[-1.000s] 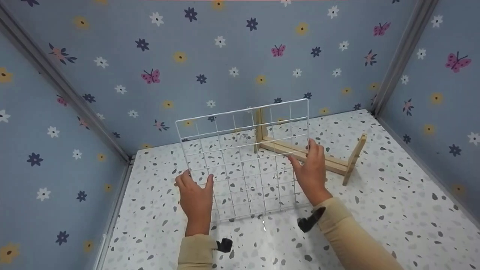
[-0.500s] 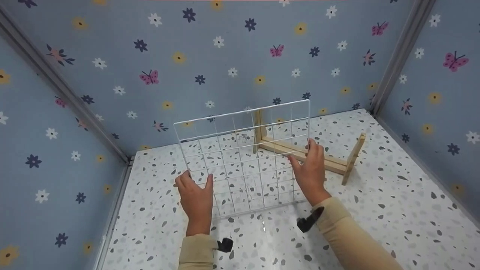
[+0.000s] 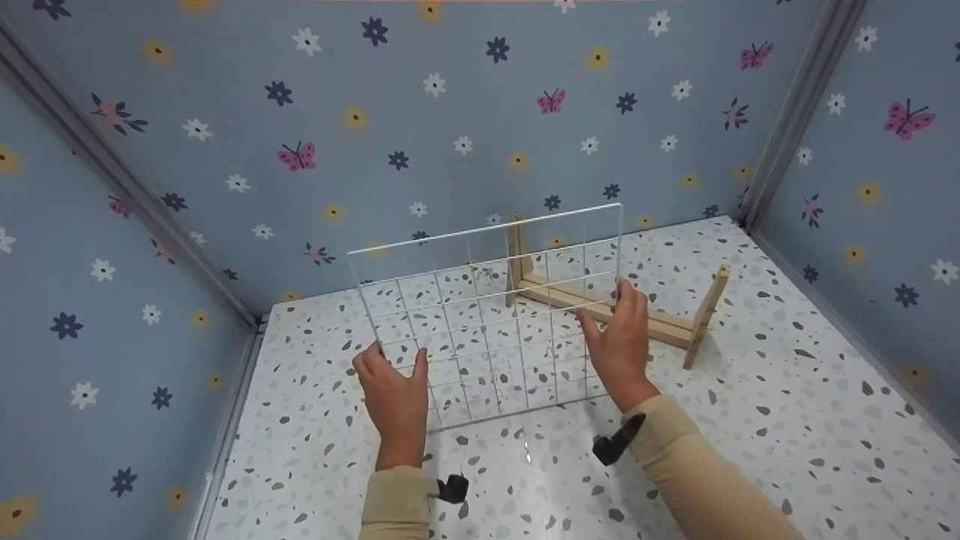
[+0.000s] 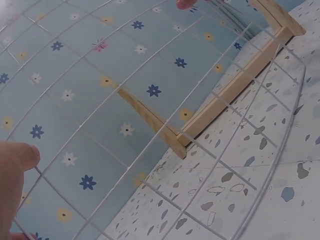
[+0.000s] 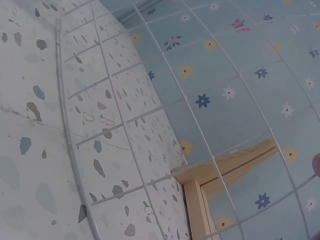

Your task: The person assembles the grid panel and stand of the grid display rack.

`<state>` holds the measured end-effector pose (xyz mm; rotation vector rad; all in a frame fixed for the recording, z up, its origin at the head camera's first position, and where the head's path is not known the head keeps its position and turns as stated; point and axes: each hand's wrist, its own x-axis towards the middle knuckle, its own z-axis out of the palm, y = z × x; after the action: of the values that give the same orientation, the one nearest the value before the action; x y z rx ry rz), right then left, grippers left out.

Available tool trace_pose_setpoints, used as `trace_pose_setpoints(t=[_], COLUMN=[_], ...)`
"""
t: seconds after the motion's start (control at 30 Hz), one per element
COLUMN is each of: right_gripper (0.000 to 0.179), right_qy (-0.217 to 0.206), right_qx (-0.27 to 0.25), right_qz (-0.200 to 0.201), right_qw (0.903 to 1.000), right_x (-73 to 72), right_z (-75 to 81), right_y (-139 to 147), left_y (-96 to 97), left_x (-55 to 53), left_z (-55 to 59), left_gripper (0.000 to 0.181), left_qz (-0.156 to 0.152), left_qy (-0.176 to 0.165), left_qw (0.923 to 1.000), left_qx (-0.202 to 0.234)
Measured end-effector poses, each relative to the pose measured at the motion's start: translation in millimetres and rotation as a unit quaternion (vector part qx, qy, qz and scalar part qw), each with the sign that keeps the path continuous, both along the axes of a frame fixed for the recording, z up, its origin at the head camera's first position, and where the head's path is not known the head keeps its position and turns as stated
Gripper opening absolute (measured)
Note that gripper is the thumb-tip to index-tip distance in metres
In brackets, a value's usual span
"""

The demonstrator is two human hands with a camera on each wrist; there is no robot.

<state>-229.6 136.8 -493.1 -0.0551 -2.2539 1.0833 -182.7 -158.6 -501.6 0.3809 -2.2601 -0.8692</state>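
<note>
A white wire grid panel (image 3: 484, 325) stands tilted in front of me, held up between both hands. My left hand (image 3: 395, 397) grips its left side edge, fingers behind and thumb (image 4: 24, 156) against the wires. On the opposite edge my right hand (image 3: 624, 341) grips somewhat higher, thumb on the near face; just a fingertip (image 5: 317, 165) shows in the right wrist view. Behind the panel rests a light wooden stand (image 3: 670, 330), a long crossbar with an upright piece at each end. The panel's wires overlap its left part in the head view.
White speckled terrazzo-patterned surface (image 3: 315, 465) lies underneath. Blue walls with flowers and butterflies, such as the back wall (image 3: 450, 112), enclose it on three sides, with grey metal strips (image 3: 795, 112) at the corners.
The panel's top edge has sunk slightly while its bottom edge has risen in the head view, so its tilt has changed. Both hands keep their grip almost in place; the wooden stand stays put.
</note>
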Motion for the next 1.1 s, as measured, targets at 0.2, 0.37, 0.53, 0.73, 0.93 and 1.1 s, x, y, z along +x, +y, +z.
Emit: trace_pose_setpoints(t=[0.2,0.37,0.53,0.73,0.93,1.1], right_gripper=[0.07,0.069,0.068,0.06,0.056,0.056], right_qy=[0.009,0.006,-0.003,-0.006,-0.002,-0.014], right_qx=[0.002,0.0,-0.002,0.014,0.012,0.003], right_qz=[-0.003,-0.007,-0.017,-0.031,-0.028,-0.015], right_qw=[1.0,1.0,0.9999,0.9994,0.9995,0.9998], right_x=[0.2,-0.8,0.0,1.6,2.0,3.0], right_z=[0.0,0.1,-2.5,-5.9,-7.5,-7.4], right_y=[-2,-4,-6,-7,-8,-7], left_y=[-0.7,-1.0,0.6,3.7,7.9,18.1], left_x=[-1.2,-1.5,0.2,2.9,4.6,7.4], left_z=[-4.9,-6.8,-8.8,-11.7,-11.0,-13.1], left_gripper=[0.066,0.066,0.069,0.073,0.076,0.08], left_qz=[0.004,0.003,0.004,0.015,0.017,0.03], left_qy=[0.002,0.017,0.012,0.0,0.004,0.059], left_qw=[1.0,0.9998,0.9999,0.9998,0.9995,0.9975], left_qx=[0.003,0.008,0.005,0.01,0.027,0.023])
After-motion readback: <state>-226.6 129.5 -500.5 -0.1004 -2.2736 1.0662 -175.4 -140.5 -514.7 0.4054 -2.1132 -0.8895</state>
